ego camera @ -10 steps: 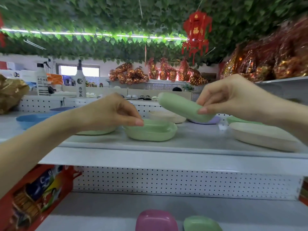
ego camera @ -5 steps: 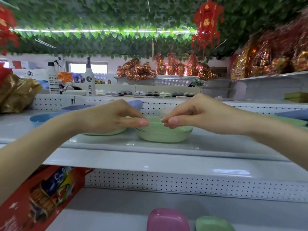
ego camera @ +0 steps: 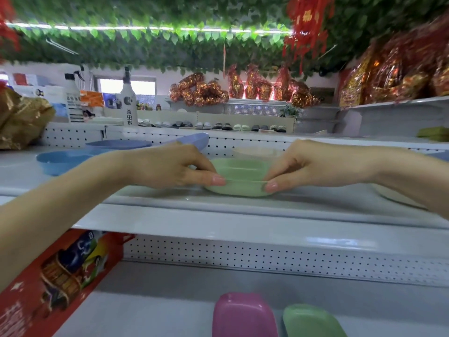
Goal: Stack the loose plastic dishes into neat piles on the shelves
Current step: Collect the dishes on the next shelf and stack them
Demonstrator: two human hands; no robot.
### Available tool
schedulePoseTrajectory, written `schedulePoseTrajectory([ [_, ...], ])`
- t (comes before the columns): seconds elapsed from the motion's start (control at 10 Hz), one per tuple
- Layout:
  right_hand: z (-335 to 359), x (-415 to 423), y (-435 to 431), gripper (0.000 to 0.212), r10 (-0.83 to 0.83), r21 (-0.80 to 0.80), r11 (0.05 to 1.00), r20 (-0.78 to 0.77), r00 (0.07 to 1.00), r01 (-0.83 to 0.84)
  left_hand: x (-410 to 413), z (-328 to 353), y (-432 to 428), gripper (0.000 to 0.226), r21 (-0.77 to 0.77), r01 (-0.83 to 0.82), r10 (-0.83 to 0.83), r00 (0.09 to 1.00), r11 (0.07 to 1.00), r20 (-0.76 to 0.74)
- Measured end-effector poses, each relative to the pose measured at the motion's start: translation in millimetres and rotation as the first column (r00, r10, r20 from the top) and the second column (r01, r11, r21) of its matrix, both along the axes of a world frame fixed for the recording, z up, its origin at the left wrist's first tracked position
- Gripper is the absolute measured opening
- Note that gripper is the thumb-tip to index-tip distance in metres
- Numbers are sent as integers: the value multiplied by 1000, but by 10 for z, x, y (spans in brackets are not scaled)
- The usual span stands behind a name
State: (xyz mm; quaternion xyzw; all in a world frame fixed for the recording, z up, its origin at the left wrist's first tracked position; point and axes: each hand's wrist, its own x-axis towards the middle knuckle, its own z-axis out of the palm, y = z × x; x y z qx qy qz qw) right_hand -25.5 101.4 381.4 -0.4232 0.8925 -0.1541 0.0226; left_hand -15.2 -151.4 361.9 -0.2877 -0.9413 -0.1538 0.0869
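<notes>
Two pale green rectangular dishes (ego camera: 239, 175) sit nested as one pile near the front of the upper white shelf (ego camera: 218, 220). My left hand (ego camera: 170, 166) pinches the pile's left edge and my right hand (ego camera: 311, 164) pinches its right edge. A beige dish (ego camera: 255, 152) lies just behind the pile. Blue dishes (ego camera: 65, 160) rest at the shelf's left, one (ego camera: 192, 139) tilted behind my left hand. On the lower shelf lie a pink dish (ego camera: 243, 314) and a green dish (ego camera: 311, 322), upside down.
A gold foil bag (ego camera: 21, 117) stands at the far left of the upper shelf. A pale dish (ego camera: 398, 198) shows under my right forearm. A red printed box (ego camera: 56, 283) occupies the lower shelf's left. Spray bottles (ego camera: 127, 100) stand behind the shelf.
My right hand brought the raised green dish down into the green dish on the shelf. Both hands now grip the nested pile by its edges. The camera moved closer.
</notes>
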Motion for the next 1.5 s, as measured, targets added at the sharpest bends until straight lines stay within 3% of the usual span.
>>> schedulePoseTrajectory([
  [0.1,76,13,-44,12,-32,92,995,22,999,29,110,75,27,84,68,84,-83,997,994,-7],
  [0.2,185,57,-122,39,-87,172,981,-11,996,88,230,179,-70,55,175,89,-88,996,981,-11],
  [0.3,255,53,-237,57,-120,105,987,-53,991,125,169,222,-401,39,274,76,-50,994,959,-99],
  [0.4,310,-31,-400,49,-147,-35,989,-81,986,145,173,216,-767,53,243,-50,75,993,969,-94],
  [0.5,356,-180,-630,33,-158,-98,984,-127,979,146,258,140,-952,52,200,-103,107,994,974,-8],
  [0.6,360,-363,-909,34,-155,-83,986,-192,969,142,346,81,-1032,56,167,-97,93,995,981,35],
  [0.7,348,-621,-1160,37,-160,-60,987,-221,962,150,354,10,-1062,27,144,-72,80,996,987,-50],
  [0.8,368,-894,-1348,36,-168,-10,985,-247,954,171,337,-40,-1145,9,226,-57,85,989,972,-119],
  [1.0,373,-1319,-1510,23,-200,96,969,-237,951,227,340,-88,-1359,12,366,-31,89,986,930,-141],
  [1.1,346,-1408,-1560,11,-199,147,958,-282,938,247,316,-126,-1430,8,441,-31,104,984,897,-142],
  [1.2,360,-1402,-1607,11,-192,139,958,-347,918,253,299,-169,-1454,10,472,-25,119,978,881,-169],
  [1.4,579,-1013,-1464,5,-191,-16,978,-487,852,210,283,-184,-1451,13,480,-70,159,976,875,-148],
  [1.5,707,-687,-1205,7,-213,-138,976,-439,873,168,290,-181,-1425,17,370,-99,167,974,923,-154],
])
